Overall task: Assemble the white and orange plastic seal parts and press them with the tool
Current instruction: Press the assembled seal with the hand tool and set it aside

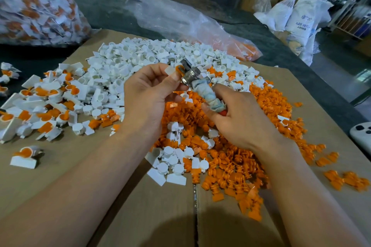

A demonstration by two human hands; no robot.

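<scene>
Right now the left hand [146, 94] is up over the piles and pinches one seal [172, 70] between its thumb and fingertips. The seal has a flat white tag and an orange bit. Just to the right of it, the right hand [241, 120] is curled round the tool [200, 88] and holds it by the handle, which is wrapped in cloth. The shiny metal end of the tool points up and to the left and touches the orange bit of the seal. Behind the left hand lies a big heap of white parts [140, 56]. Under and around the right hand lies a big heap of orange parts [241, 156], with some white ones mixed in. Well to the left of the left hand lie joined seals [50, 102], white with orange inside. All of it sits on brown cardboard [80, 166]. Far behind the hands lies a crumpled clear bag [180, 18], and far to the left stands a full bag [36, 6] of white and orange pieces.
</scene>
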